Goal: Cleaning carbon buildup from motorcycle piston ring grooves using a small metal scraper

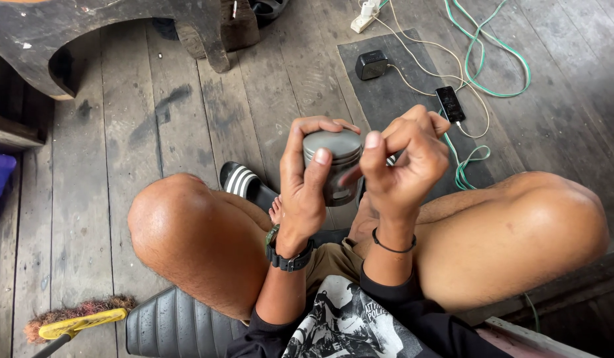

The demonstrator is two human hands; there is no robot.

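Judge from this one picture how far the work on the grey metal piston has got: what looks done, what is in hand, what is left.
Done: the piston is out and free, held above the wooden floor. In hand: the left hand wraps its side, while the right hand pinches at its grooved upper edge; what it pinches is too small to tell. Left: unclear; no other parts or tools lie nearby, only a phone and cables.

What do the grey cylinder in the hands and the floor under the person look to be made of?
Grey cylinder: probably metal, matte grey with a dull sheen on its flat top and grooves around the side. Floor: wooden planks, weathered grey and stained, with visible grain and gaps. The left hand grips the cylinder.
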